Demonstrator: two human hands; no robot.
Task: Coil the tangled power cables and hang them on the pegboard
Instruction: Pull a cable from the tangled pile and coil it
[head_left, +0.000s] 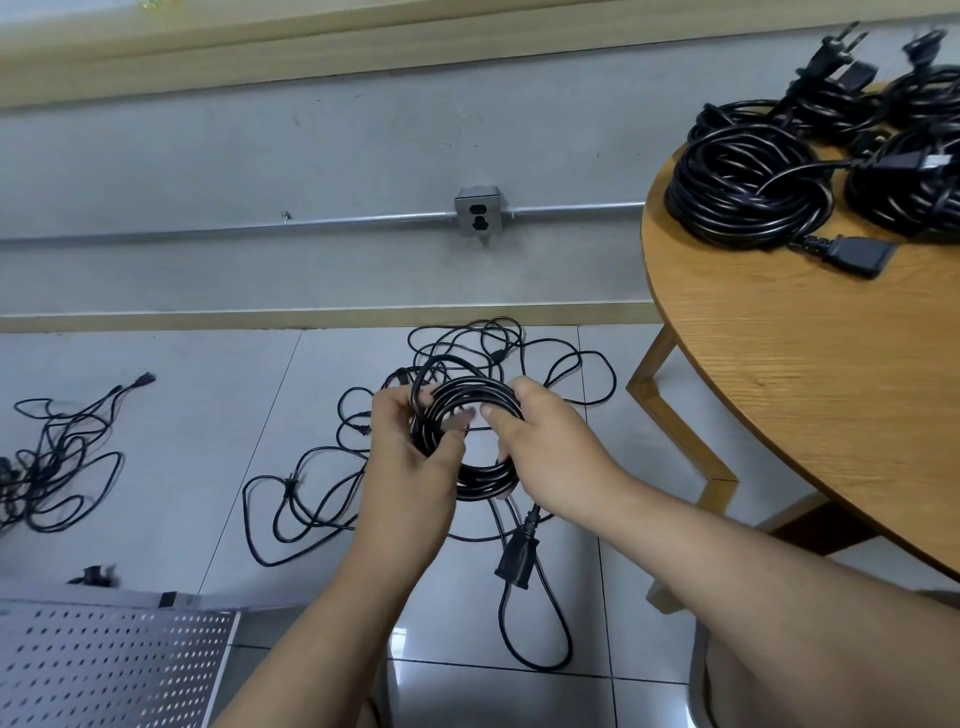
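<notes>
A black coiled power cable hangs in the air above the floor, held by both hands. My left hand grips its left side with thumb and fingers curled round the loops. My right hand grips the right side of the coil. Its black connector dangles below with a loose loop of cord. A tangle of black cables lies on the tiled floor under the coil. Another tangle lies at the far left. The white pegboard sits at the bottom left.
A round wooden table stands at the right and carries several coiled black cables. On the grey wall behind, a metal outlet box sits on a conduit pipe. A small black object lies by the pegboard's top edge.
</notes>
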